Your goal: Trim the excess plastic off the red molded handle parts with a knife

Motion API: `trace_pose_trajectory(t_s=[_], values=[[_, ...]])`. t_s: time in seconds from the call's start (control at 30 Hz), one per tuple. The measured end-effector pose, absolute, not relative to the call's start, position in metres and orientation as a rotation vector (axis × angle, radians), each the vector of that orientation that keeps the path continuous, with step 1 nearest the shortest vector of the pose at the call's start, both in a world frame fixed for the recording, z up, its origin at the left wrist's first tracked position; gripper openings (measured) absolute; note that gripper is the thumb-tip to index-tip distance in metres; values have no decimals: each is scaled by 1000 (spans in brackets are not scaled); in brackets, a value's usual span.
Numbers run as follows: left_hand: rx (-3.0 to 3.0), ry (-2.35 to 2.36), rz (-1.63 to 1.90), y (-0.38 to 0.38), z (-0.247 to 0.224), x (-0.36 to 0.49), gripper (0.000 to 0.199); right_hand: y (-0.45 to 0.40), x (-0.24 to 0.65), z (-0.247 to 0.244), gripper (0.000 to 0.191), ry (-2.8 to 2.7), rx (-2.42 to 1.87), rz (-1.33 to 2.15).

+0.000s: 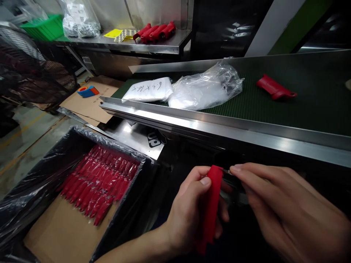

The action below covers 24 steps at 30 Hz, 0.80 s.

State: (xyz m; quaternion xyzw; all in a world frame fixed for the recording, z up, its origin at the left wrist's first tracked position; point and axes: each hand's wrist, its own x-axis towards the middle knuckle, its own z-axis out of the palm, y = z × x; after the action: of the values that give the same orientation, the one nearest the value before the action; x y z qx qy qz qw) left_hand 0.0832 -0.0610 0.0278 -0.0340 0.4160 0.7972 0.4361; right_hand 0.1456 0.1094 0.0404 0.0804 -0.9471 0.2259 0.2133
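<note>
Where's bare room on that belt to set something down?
The green belt is bare between the plastic bag and lone red part, and below that to the metal rail. The bag and white packet crowd its left.

White packet [148,90] on conveyor [304,115]: handwritten figures, upside down, seemingly "6.5 X 16.5". Shiny sheet [133,136] below: dark mark [154,138], letters apparently "UP". Print on cardboard [89,106], label on clear bag [80,18]: illegible.
</note>
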Motion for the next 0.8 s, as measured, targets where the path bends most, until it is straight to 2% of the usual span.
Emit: trace_pose_trajectory(t_s=[0.4,0.8], values=[[-71,1050,1960,-64,26,86,32,109,146,41,46,-2628,280,533],[-89,1083,1935,-62,28,86,39,108,145,45,38,-2609,300,410]])
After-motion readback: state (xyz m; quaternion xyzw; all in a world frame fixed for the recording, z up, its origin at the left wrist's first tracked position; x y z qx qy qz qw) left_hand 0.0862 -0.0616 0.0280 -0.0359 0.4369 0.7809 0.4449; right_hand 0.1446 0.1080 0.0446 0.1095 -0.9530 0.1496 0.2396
